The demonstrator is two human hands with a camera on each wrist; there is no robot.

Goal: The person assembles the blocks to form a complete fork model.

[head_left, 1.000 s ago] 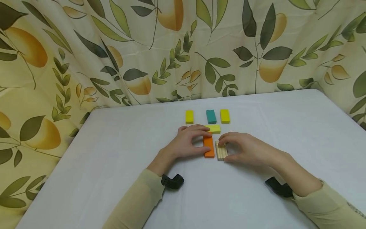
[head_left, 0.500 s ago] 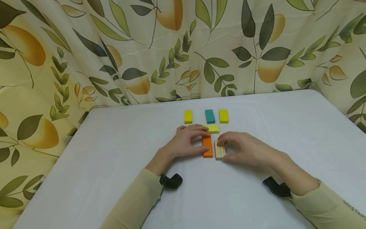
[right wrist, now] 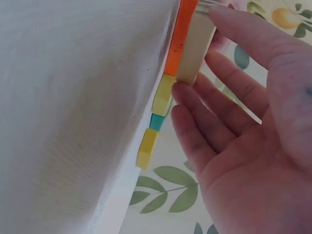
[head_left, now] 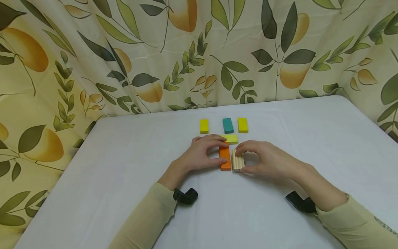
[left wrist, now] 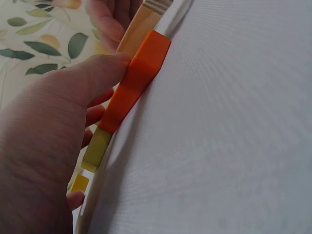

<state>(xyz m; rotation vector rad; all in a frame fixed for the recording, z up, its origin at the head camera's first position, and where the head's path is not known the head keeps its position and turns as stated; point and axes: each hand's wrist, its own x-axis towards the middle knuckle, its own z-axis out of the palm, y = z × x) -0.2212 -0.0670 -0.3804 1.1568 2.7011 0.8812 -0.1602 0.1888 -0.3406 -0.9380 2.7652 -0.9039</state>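
In the head view my left hand (head_left: 205,152) curves over an orange block (head_left: 225,157) that lies lengthwise on the table. Its thumb touches the near part of the block in the left wrist view, with the fingers reaching along the far side. My right hand (head_left: 270,159) pinches a light wooden piece with lengthwise lines (head_left: 237,162) between thumb and fingers, just right of the orange block. The striped end of that wooden piece shows by the thumb in the right wrist view. A pale yellow block (head_left: 231,139) lies crosswise at the orange block's far end, partly behind the left fingers.
Farther back stand a yellow block (head_left: 204,126), a teal block (head_left: 228,125) and another yellow block (head_left: 243,125) in a loose row. A white cloth (head_left: 140,155) covers the table. Behind it hangs a fruit-patterned curtain (head_left: 186,52).
My right hand has shifted slightly away from me with the wooden piece. The left hand keeps its place on the orange block, and the head view has moved a little.
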